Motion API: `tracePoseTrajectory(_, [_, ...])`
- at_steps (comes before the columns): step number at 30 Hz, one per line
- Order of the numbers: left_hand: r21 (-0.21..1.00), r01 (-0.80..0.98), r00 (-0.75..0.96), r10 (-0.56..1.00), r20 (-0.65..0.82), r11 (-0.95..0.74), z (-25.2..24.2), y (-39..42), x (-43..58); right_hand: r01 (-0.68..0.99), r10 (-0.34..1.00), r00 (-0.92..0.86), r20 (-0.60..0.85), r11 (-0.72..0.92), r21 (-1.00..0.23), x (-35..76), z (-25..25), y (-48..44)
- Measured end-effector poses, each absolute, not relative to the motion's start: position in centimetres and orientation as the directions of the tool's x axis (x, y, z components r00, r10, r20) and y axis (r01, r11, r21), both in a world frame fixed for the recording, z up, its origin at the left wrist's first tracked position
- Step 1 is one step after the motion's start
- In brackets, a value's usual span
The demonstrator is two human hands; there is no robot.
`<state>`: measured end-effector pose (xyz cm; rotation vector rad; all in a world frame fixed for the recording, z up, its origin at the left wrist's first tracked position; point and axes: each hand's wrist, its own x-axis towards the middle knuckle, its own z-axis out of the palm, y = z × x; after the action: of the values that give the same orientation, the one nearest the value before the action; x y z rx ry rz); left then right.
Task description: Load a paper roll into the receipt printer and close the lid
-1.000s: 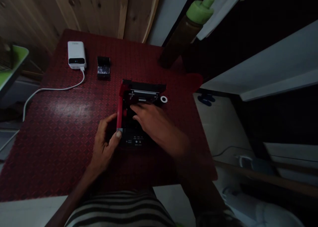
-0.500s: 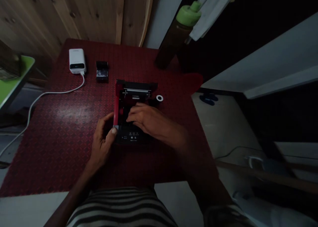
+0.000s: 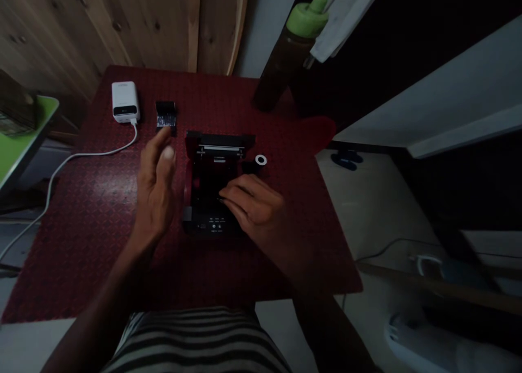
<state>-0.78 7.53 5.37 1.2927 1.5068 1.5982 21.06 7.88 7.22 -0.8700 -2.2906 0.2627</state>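
A black and red box-shaped device (image 3: 212, 185) with its lid open sits in the middle of the red patterned table (image 3: 101, 199). My right hand (image 3: 255, 210) rests on the device's right front part, fingers bent over its edge. My left hand (image 3: 157, 182) hovers left of the device, fingers stretched out and holding nothing. A small white ring (image 3: 261, 160) lies just right of the open lid.
A white power bank (image 3: 125, 101) with a white cable (image 3: 65, 161) sits at the far left, a small black block (image 3: 165, 115) beside it. A dark bottle with a green cap (image 3: 293, 47) stands at the back. A green surface (image 3: 20, 139) lies left of the table.
My left hand let go of the device's left front corner and lifted away to the upper left, opening. My right hand slid slightly toward the device's front right.
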Motion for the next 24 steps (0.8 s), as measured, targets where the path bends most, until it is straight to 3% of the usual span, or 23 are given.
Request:
tracePoseTrajectory(5, [0.972, 0.11, -0.373, 0.898, 0.233, -0.207, 6.4, 12.3, -0.3, 0.579, 0.651, -0.495, 0.576, 0.741, -0.34, 21.1, 6.6, 6.7])
tracePoseTrajectory(13, [0.993, -0.034, -0.374, 0.923, 0.092, -0.113, 5.5, 8.5, -0.1, 0.637, 0.578, -0.542, 0.61, 0.756, -0.15, 21.2, 6.6, 5.6])
tracePoseTrajectory(19, [0.99, -0.046, -0.383, 0.917, 0.108, -0.136, 5.6, 9.2, -0.2, 0.653, 0.613, -0.713, 0.339, 0.757, 0.006, 20.0, 8.7, 6.8])
tracePoseTrajectory(22, [0.991, -0.048, -0.373, 0.923, 0.098, -0.125, 5.6, 9.5, -0.3, 0.646, 0.631, -0.75, 0.201, 0.763, 0.014, 19.1, 9.6, 7.6])
tracePoseTrajectory(24, [0.992, -0.052, -0.368, 0.925, 0.092, -0.119, 5.5, 9.6, -0.3, 0.654, 0.639, -0.744, 0.195, 0.756, 0.017, 18.9, 10.0, 7.7])
